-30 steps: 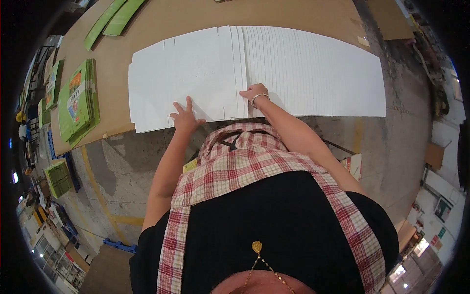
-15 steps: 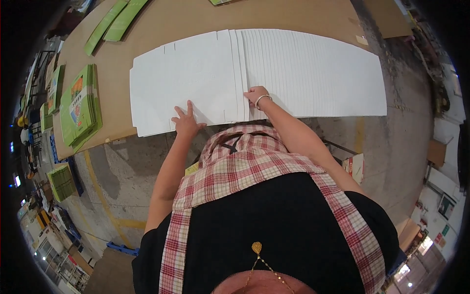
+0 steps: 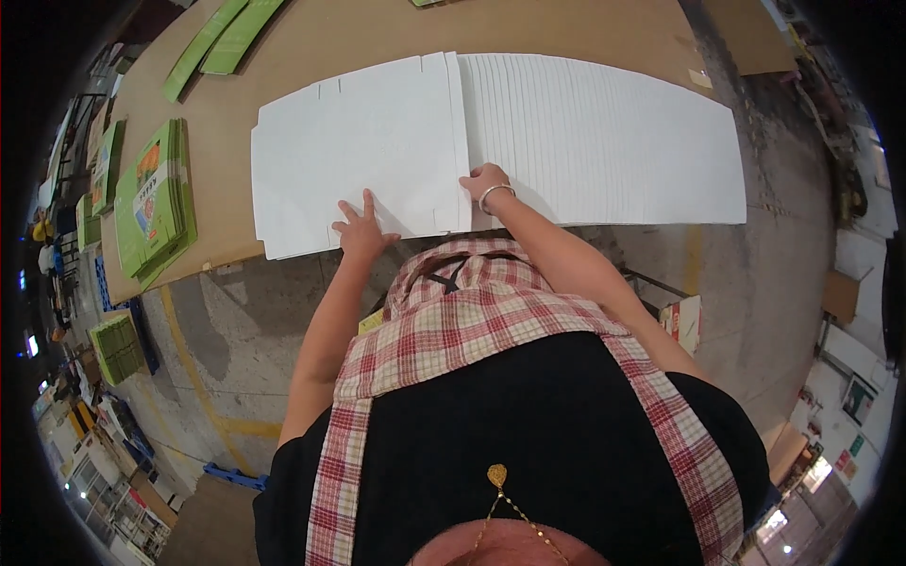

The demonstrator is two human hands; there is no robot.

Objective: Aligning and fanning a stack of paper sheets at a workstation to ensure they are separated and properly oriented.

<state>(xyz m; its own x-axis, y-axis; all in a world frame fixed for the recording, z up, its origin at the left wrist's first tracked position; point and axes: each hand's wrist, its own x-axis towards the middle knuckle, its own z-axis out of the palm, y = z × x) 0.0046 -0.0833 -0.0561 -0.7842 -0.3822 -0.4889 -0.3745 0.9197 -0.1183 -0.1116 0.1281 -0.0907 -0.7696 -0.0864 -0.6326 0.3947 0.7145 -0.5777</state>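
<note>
White cardboard sheets (image 3: 354, 141) with small slits along their edges lie at the table's near side. To the right, more white sheets (image 3: 604, 141) overlap in a fanned row, their edges showing as close parallel lines. My left hand (image 3: 364, 229) rests on the left sheet near its front edge, fingers spread. My right hand (image 3: 486, 185), with a bracelet at the wrist, has its fingers closed on the right edge of the left sheets, where they meet the fanned row. How many layers it pinches I cannot tell.
The brown table (image 3: 377, 38) extends behind the sheets. On its left lie a stack of green printed packages (image 3: 151, 208) and long green strips (image 3: 231, 42) farther back. More green bundles (image 3: 118, 347) stand below the table's left edge, beside a blue pallet (image 3: 148, 335).
My right hand has moved slightly left, drawing a sheet edge leftward, so the edges there sit closer together. My left hand has stayed nearly in place.
</note>
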